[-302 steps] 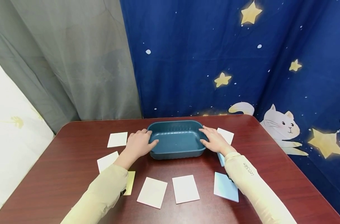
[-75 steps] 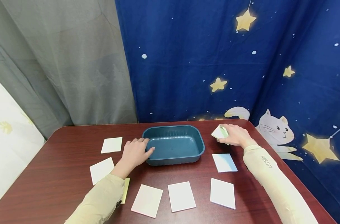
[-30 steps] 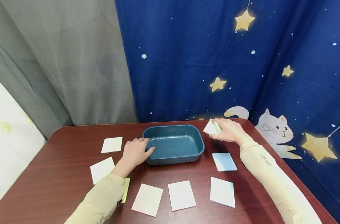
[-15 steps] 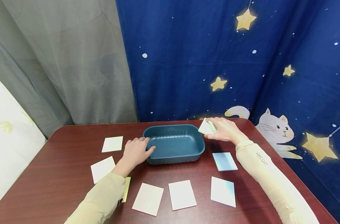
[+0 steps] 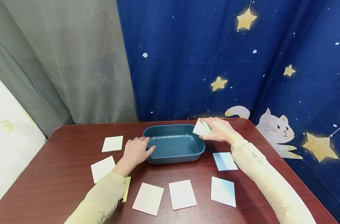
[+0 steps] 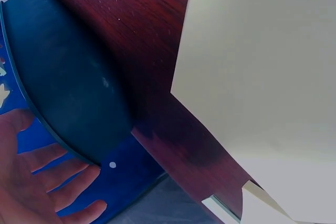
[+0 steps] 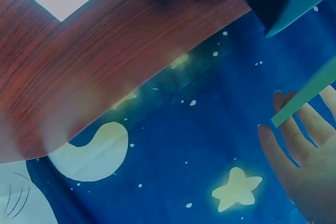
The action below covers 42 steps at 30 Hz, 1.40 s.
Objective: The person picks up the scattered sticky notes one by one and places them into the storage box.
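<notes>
- Right wrist view: the thumb and fingertips of the right hand (image 7: pixel 315 174) pinch a green-and-white pad (image 7: pixel 308 94) near one end. With so much of it outside the pinch, it could swing or slip if the grip loosens.
- By the head view, the pad is tilted beside and partly over the far right corner of the tray (image 5: pixel 175 160). I can't tell whether it touches the rim; if the hand is too low, its lower edge could catch there and twist out of the fingers.
- Letting go at this spot might leave the pad leaning across the rim or falling behind the tray, since it is not fully over the hollow.
- The left hand (image 5: pixel 137 151) lies at the tray's left end, fingers loosely spread at the rim. That looks like a light hold, so a knock from the right could slide or turn the tray on the table (image 5: pixel 75 149).
- Further out, the left sleeve (image 5: pixel 103 194) partly covers a yellow pad (image 5: pixel 127 189); pulling the arm back could drag it along.
- The right sleeve (image 5: pixel 266 175) passes beside a blue pad (image 5: pixel 223 161), which a dipping forearm could shove.
</notes>
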Each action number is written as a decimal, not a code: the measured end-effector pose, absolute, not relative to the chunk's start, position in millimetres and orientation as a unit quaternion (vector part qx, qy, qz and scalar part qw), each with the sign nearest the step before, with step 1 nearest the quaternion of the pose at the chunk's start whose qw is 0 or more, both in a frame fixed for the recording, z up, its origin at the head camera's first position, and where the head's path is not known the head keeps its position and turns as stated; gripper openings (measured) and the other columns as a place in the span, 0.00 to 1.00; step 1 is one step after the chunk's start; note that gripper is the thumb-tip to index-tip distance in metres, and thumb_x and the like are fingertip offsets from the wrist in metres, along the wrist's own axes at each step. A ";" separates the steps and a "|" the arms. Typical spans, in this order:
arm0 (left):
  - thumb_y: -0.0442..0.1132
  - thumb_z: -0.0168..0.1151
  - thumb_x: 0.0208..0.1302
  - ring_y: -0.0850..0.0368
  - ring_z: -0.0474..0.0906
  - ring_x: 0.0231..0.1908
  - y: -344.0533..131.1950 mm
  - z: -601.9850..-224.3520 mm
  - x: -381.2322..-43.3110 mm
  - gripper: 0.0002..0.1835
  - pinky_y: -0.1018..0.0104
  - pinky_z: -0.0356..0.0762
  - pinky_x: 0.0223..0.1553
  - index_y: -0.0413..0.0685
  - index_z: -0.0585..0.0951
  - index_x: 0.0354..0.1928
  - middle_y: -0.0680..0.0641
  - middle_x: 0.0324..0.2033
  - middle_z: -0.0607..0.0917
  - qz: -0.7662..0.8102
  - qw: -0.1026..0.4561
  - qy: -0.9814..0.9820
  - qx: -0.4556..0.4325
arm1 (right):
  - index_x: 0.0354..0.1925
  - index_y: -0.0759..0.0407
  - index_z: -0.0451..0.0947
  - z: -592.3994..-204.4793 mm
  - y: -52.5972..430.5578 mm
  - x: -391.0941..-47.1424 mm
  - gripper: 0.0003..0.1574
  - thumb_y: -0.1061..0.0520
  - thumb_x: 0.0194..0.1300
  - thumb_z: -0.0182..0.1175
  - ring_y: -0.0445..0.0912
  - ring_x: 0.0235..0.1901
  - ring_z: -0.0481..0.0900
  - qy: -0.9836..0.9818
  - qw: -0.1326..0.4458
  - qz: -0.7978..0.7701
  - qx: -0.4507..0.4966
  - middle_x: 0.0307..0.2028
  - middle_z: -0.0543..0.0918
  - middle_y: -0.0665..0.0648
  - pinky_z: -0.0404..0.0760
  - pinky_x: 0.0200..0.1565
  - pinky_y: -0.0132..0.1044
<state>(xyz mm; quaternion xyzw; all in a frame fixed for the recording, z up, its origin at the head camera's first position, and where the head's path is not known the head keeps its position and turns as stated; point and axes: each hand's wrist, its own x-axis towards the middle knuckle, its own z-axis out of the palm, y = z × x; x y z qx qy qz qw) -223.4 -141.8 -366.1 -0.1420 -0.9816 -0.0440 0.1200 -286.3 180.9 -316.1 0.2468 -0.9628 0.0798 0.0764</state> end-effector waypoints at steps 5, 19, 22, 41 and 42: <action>0.55 0.54 0.56 0.46 0.74 0.41 -141.7 -366.4 -223.0 0.27 0.50 0.69 0.40 0.42 0.75 0.50 0.42 0.44 0.78 -0.045 0.119 -0.982 -0.142 | 0.56 0.50 0.68 -318.8 175.5 -287.4 0.44 0.35 0.40 0.63 0.47 0.35 0.71 -0.958 0.079 0.081 0.264 0.44 0.76 0.53 0.70 0.30 0.41; 0.56 0.54 0.56 0.46 0.74 0.41 -141.8 -365.1 -221.8 0.27 0.50 0.69 0.40 0.42 0.75 0.50 0.42 0.44 0.78 -0.045 0.117 -0.982 -0.141 | 0.54 0.50 0.71 -324.9 158.6 -287.1 0.42 0.36 0.39 0.64 0.45 0.33 0.70 -0.943 0.090 0.085 0.308 0.38 0.76 0.52 0.67 0.27 0.37; 0.55 0.54 0.56 0.46 0.74 0.41 -142.0 -364.8 -221.7 0.27 0.50 0.69 0.40 0.42 0.76 0.50 0.42 0.44 0.78 -0.048 0.118 -0.982 -0.142 | 0.54 0.50 0.71 -326.5 155.3 -287.1 0.43 0.36 0.38 0.64 0.44 0.33 0.69 -0.941 0.089 0.080 0.316 0.39 0.76 0.51 0.67 0.28 0.37; 0.55 0.55 0.56 0.46 0.74 0.40 -142.2 -364.1 -223.0 0.26 0.50 0.69 0.40 0.42 0.75 0.50 0.42 0.44 0.78 -0.049 0.120 -0.981 -0.142 | 0.55 0.54 0.70 -340.0 143.9 -289.0 0.45 0.36 0.39 0.64 0.46 0.36 0.70 -0.926 0.064 0.071 0.366 0.43 0.75 0.51 0.68 0.34 0.41; 0.55 0.55 0.56 0.46 0.74 0.40 -142.1 -364.0 -223.0 0.26 0.50 0.69 0.40 0.42 0.75 0.49 0.42 0.44 0.78 -0.048 0.120 -0.981 -0.142 | 0.55 0.53 0.70 -341.0 143.1 -289.2 0.45 0.37 0.39 0.64 0.46 0.36 0.70 -0.926 0.059 0.069 0.366 0.44 0.75 0.51 0.68 0.34 0.41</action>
